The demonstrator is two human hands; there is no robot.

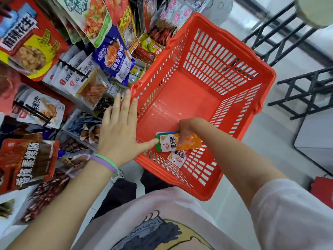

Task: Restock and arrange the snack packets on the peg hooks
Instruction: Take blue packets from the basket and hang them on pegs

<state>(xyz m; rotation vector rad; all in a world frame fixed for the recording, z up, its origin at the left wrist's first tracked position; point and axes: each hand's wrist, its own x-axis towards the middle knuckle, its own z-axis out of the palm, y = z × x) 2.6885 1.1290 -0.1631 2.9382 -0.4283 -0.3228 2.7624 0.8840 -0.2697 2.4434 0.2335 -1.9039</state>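
Right hand (fingers curled) pinches orange packets in basket.

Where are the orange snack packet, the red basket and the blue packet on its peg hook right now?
orange snack packet (189,142): head view, on its orange lower half, under the right hand.
red basket (180,98): head view, on its bare floor.
blue packet (115,56): head view, on the printed front.

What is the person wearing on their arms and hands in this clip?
Both hands are bare, no gloves. The left wrist carries two thin bands, one light green and one purple, side by side. The left forearm is uncovered. The right arm has a short white sleeve ending at about the elbow, part of a white T-shirt with a dark blue and yellow print on the chest. No rings or watch show.
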